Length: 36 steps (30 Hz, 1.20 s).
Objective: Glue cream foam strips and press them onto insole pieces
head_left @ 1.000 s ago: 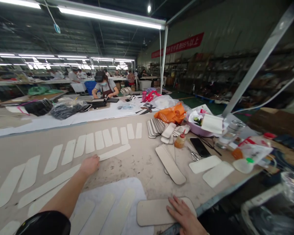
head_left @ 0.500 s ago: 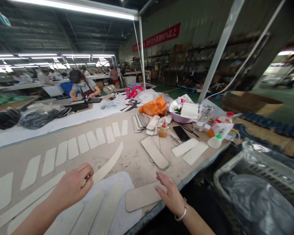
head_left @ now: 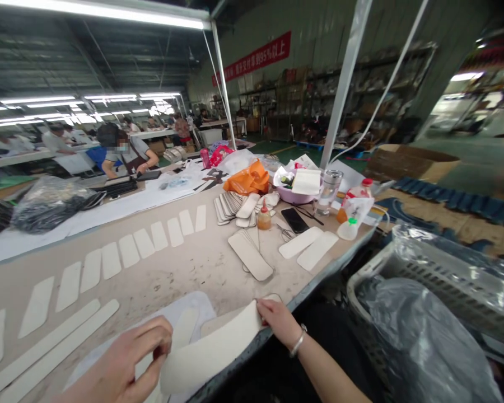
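Midway: 1 strip in my hands, many lying singly

Left: 2 long strips (head_left: 63,358) lie side by side on the desk (head_left: 210,268). Behind them, a slanting row of pale pieces (head_left: 111,260), about 11, each flat and unstacked; I judge these as left to do.

My left hand (head_left: 130,352) pinches the near left end of a pale strip (head_left: 208,358), which bows between my hands at the desk's front edge. White sheet (head_left: 205,305) below, at least 1 other strip on it.

Behind the held strip, a beige panel (head_left: 220,323), partly hidden; cannot tell whether they touch. Strip not yet set down.

Farther back, stacked panels (head_left: 227,208) and a nearer fanned pile (head_left: 251,256), perhaps the finished share. Amber bottle (head_left: 264,219) stands upright between.

My right hand (head_left: 279,322) grips the strip's far end, thumb and fingers closed. Rightmost, 2 loose pieces (head_left: 318,251) lie flat, apparently unused.
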Motion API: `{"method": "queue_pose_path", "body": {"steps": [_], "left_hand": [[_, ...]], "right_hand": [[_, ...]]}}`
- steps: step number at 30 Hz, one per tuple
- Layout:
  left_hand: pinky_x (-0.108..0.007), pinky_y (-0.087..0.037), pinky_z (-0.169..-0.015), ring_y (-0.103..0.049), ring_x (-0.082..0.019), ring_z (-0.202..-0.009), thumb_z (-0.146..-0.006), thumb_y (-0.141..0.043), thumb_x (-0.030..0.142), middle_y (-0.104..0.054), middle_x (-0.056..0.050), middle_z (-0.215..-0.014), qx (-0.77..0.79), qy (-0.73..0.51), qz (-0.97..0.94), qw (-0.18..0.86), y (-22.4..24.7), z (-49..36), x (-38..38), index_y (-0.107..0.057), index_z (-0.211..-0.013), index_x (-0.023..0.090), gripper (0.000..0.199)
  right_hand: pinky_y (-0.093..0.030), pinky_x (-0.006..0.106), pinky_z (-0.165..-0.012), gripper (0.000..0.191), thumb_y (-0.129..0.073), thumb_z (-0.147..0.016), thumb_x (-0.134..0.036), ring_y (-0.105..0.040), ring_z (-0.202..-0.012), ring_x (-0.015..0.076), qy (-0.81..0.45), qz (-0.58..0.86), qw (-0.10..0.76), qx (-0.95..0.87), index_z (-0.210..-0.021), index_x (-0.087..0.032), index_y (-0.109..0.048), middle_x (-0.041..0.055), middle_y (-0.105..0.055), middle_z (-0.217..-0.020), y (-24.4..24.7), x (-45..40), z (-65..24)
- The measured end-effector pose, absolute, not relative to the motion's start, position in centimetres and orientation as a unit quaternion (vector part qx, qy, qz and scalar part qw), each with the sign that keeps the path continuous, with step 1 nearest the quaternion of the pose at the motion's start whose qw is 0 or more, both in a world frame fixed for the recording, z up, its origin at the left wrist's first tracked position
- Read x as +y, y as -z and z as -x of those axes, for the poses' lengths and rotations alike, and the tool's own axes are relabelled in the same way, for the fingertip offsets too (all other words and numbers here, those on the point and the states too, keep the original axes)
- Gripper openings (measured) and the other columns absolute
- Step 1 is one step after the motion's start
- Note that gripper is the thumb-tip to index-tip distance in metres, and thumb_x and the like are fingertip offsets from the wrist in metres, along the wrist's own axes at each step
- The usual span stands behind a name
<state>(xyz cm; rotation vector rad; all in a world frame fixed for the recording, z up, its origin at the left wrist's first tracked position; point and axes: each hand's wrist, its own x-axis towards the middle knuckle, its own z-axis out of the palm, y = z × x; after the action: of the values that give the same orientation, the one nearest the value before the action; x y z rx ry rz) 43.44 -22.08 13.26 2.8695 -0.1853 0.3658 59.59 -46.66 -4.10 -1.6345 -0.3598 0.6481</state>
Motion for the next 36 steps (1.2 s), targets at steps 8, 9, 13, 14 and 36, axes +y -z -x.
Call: {"method": "queue_pose_path", "body": {"steps": [8, 9, 13, 14, 36], "left_hand": [[-0.023, -0.039, -0.06, -0.051, -0.013, -0.064, -0.078, -0.038, 0.019, -0.053, 0.002, -0.067, 0.073, 0.075, -0.959, 0.265, -8.4, -44.7, -22.0, -0.048, -0.067, 0.02, 0.015], [-0.023, -0.038, -0.06, -0.051, -0.013, -0.064, -0.077, -0.037, 0.019, -0.053, 0.002, -0.067, 0.089, 0.088, -0.952, 0.28, -7.1, -45.2, -21.8, -0.048, -0.067, 0.019, 0.015], [-0.023, -0.035, -0.055, -0.052, -0.013, -0.059, -0.072, -0.037, 0.02, -0.053, 0.003, -0.058, 0.145, 0.153, -0.927, 0.31, -2.0, -47.6, -21.1, -0.05, -0.063, 0.018, 0.016], [-0.023, -0.034, -0.054, -0.053, -0.014, -0.058, -0.07, -0.038, 0.02, -0.054, 0.002, -0.056, 0.153, 0.159, -0.927, 0.301, -1.1, -48.2, -21.0, -0.051, -0.062, 0.018, 0.016], [-0.025, -0.035, -0.061, -0.059, -0.017, -0.071, -0.071, -0.052, 0.031, -0.068, -0.003, -0.073, 0.185, 0.172, -0.945, 0.209, 2.9, -50.2, -21.2, -0.066, -0.073, 0.017, 0.021]], "right_hand": [[-0.041, 0.027, -0.054, 0.036, -0.056, -0.076, -0.047, -0.051, -0.054, 0.0151, -0.276, 0.758, 0.576, -0.129, -0.093, -0.019, -0.068, -0.0019, -0.058, -0.06, 5.4, -51.5, -59.8], [-0.042, 0.028, -0.056, 0.037, -0.057, -0.075, -0.045, -0.053, -0.055, 0.0158, -0.252, 0.78, 0.56, -0.119, -0.098, -0.018, -0.067, -0.002, -0.059, -0.061, 5.5, -51.9, -60.0], [-0.043, 0.027, -0.063, 0.024, -0.06, -0.072, -0.037, -0.058, -0.062, 0.0167, -0.166, 0.853, 0.484, -0.101, -0.087, -0.018, -0.064, -0.0013, -0.062, -0.063, 5.4, -52.1, -61.7], [-0.042, 0.026, -0.063, 0.019, -0.06, -0.072, -0.036, -0.058, -0.063, 0.0161, -0.159, 0.864, 0.468, -0.099, -0.082, -0.019, -0.063, -0.0011, -0.063, -0.063, 5.3, -51.9, -62.2], [-0.041, 0.026, -0.066, 0.018, -0.063, -0.07, -0.041, -0.062, -0.07, 0.0162, -0.174, 0.928, 0.309, -0.114, -0.072, -0.024, -0.061, -0.0016, -0.067, -0.07, 5.9, -51.1, -64.5]]}}
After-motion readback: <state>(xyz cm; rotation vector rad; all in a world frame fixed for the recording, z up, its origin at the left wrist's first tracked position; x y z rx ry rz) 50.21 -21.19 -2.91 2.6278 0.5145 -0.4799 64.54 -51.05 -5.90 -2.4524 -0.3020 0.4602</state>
